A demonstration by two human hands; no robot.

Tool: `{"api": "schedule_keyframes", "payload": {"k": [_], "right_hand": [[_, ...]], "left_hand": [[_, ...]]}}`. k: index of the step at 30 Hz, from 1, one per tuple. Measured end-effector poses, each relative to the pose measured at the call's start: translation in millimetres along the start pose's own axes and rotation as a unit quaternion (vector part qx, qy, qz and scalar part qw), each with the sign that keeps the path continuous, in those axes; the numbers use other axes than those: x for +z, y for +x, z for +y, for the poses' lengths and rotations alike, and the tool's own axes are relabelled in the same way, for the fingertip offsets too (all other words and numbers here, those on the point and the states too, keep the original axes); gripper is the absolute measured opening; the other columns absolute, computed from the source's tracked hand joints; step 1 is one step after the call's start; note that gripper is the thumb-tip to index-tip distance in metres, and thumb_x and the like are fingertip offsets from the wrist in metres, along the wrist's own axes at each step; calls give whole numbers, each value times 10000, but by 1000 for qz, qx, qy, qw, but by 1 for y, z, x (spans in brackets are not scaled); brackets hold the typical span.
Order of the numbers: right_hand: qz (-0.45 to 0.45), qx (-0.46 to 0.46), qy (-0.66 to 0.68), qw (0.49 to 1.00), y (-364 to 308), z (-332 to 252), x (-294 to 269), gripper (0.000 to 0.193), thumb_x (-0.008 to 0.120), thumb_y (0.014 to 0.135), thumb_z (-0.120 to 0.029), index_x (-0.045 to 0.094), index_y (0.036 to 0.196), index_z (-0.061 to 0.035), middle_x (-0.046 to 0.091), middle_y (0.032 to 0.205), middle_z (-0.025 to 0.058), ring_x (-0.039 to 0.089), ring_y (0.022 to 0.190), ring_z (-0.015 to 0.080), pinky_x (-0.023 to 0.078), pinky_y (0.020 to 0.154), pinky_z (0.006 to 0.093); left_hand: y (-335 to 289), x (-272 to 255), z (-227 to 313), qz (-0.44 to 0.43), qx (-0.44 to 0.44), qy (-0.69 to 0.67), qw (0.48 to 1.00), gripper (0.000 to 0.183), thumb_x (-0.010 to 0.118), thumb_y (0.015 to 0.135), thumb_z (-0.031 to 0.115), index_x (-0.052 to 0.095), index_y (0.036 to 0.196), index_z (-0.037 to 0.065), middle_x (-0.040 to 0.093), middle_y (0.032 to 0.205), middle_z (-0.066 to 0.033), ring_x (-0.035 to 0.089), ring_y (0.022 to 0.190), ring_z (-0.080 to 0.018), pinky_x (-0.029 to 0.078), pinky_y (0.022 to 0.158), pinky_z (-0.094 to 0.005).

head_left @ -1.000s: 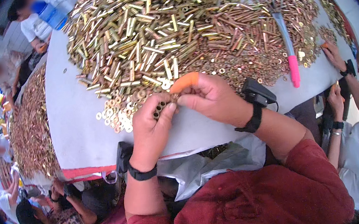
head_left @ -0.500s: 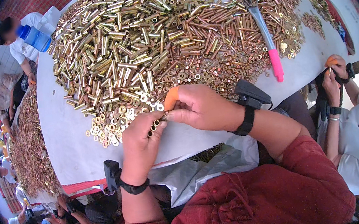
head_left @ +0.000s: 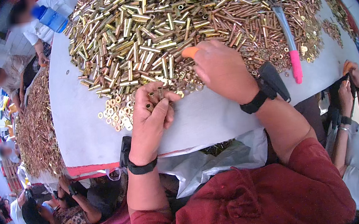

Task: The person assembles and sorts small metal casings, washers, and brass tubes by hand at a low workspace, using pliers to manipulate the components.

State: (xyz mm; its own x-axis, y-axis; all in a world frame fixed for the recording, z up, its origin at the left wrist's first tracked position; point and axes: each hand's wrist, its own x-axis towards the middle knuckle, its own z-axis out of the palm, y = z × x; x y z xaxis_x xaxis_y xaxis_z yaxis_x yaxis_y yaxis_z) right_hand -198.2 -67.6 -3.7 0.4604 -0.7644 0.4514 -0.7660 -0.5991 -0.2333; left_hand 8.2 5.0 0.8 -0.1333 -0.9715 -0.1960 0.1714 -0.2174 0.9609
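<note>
My left hand (head_left: 146,127) is closed around several short metal sleeves (head_left: 153,98), whose round open ends stick up between fingers and thumb. It is held just above the near edge of the heap. Further right, my right hand (head_left: 227,72) reaches over the near side of the pile, an orange finger cot (head_left: 190,52) on one outstretched finger. Its thumb stands apart and nothing shows in it, though part of the fingers is hidden. Beneath and beyond lies a large heap of brassy metal sleeves (head_left: 135,33). Flat washers (head_left: 115,112) lie left of my left hand.
A hand rake (head_left: 295,67) with a pink grip lies on the heap's right side. A white plastic bag (head_left: 246,151) hangs below the table edge (head_left: 91,151). Another heap (head_left: 35,128) is on the left table. Co-workers sit left and right; one has a blue bottle (head_left: 51,18).
My hands were together at the sleeves and are now apart. The right has moved up and right to the heap. The left keeps its sleeves. The whole view has shifted slightly.
</note>
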Motion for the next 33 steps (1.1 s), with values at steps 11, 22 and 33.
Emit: {"api": "schedule_keyframes", "payload": {"k": [11, 22, 33], "right_hand": [[-39, 85, 176, 980, 7, 0, -7, 266, 616, 851, -32, 592, 1110, -87, 599, 972, 72, 607, 815, 188, 481, 698, 282], [-24, 143, 494, 857, -13, -49, 2, 178, 623, 889, -75, 630, 1066, -57, 656, 853, 85, 649, 763, 180, 519, 709, 302], [-100, 56, 343, 932, -10, -44, 6, 251, 706, 826, -287, 664, 885, -47, 645, 782, 152, 636, 730, 341, 495, 633, 416]], "left_hand": [[-2, -5, -1, 11, 14, 56, 998, 88, 540, 962, 52, 512, 1045, 42, 668, 909, -57, 476, 586, -44, 390, 495, -186], [-6, 2, -5, 40, 60, 131, 989, 149, 602, 928, 27, 606, 1078, 32, 594, 775, 13, 517, 611, -45, 429, 529, -193], [-2, -10, 5, 42, 59, -184, 980, 290, 546, 973, 87, 520, 1241, -21, 664, 1068, -168, 580, 634, -122, 502, 586, -240]]}}
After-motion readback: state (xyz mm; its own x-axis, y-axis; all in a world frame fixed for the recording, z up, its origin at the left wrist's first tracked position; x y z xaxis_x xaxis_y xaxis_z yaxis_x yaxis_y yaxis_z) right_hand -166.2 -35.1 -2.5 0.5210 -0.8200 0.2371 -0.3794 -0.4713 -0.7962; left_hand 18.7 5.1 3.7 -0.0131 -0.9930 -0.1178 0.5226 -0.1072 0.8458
